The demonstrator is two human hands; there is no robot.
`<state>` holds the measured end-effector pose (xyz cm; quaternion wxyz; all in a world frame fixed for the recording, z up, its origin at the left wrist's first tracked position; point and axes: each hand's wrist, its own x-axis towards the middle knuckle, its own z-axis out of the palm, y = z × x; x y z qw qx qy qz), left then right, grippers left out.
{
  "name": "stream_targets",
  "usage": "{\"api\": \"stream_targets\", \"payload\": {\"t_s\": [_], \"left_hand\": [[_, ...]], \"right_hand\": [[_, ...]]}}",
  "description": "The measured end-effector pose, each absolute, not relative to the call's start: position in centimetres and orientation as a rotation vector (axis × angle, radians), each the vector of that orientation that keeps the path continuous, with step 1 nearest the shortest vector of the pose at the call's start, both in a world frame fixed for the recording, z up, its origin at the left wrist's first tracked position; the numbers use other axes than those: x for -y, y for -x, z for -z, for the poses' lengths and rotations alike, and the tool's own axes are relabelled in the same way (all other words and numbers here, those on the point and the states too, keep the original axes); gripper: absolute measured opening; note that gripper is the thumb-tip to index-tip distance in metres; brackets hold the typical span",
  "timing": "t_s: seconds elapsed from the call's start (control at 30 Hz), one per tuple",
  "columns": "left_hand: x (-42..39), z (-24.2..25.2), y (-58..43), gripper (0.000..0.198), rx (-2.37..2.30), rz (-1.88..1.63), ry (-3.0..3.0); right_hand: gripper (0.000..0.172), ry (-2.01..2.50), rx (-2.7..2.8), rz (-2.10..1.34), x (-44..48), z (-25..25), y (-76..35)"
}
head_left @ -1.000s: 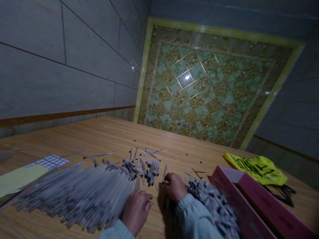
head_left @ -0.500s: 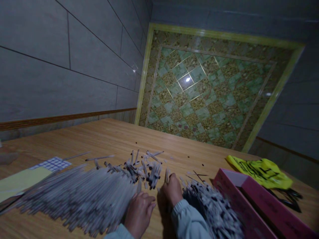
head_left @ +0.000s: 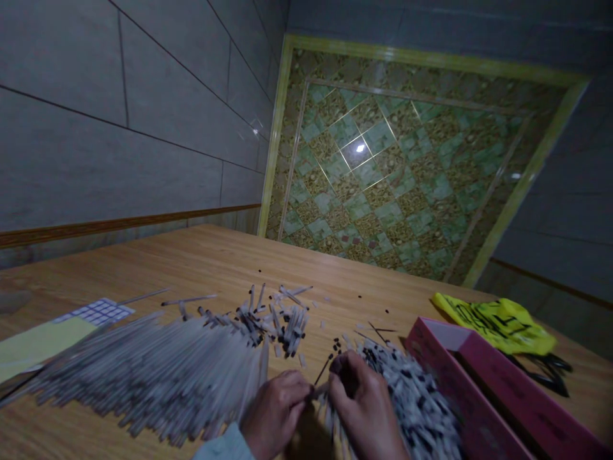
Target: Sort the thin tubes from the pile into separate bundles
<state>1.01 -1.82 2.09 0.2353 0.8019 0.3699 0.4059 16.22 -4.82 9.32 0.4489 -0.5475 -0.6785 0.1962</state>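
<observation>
My left hand [head_left: 279,409] is closed low in the middle, its thumb and fingers pressed together; what they pinch is too small to make out. Facing it, my right hand [head_left: 368,399] has curled fingers around one end of a short pale piece [head_left: 321,388] that reaches to the left fingertips. A thin dark stick [head_left: 324,370] slants up from between the hands. Left of them spreads a large pile of long translucent tubes [head_left: 158,377]. Short dark-tipped pieces [head_left: 292,329] lie beyond, and a heap of similar short pieces [head_left: 421,396] lies beside my right hand.
A pink open box [head_left: 454,377] stands at the right, with a yellow printed bag [head_left: 498,322] behind it. Light green paper [head_left: 43,348] and a blue-checked sheet [head_left: 100,311] lie left on the wooden table [head_left: 211,255]. A tiled wall [head_left: 182,96] borders the left side.
My right hand has come back toward me from the loose pieces, with a pale piece in its fingers, and now meets my left hand. The left hand has shifted slightly right.
</observation>
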Motion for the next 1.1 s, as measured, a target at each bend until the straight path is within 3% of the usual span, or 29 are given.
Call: {"api": "stream_targets", "payload": {"t_s": [0.17,0.37,0.5,0.7,0.83,1.1], "left_hand": [[0.9,-1.5,-1.1,0.009,-1.038,-1.275,-1.587],[-0.3,-0.4,-0.5,0.032,-0.922,-1.262,-1.139],[-0.1,0.0,-0.4,0.032,-0.870,-1.193,-1.098],[0.7,-0.6,-0.3,0.028,-0.661,-1.131,-1.008],[1.1,-0.9,-0.5,0.032,-0.604,-1.060,-0.949],[0.8,-0.5,0.0,0.032,-0.729,-1.045,-0.981]], "right_hand": [[0.033,1.213,1.294,-0.733,4.2,-6.2,-16.4],[0.052,1.046,0.963,-1.409,3.0,0.9,-14.7],[0.046,0.726,0.925,-1.748,2.8,2.6,-13.5],[0.038,0.514,0.858,-1.957,3.2,1.6,-13.9],[0.043,0.429,0.957,-2.010,3.5,1.7,-14.0],[0.051,0.715,1.214,-1.879,3.4,2.0,-14.6]]}}
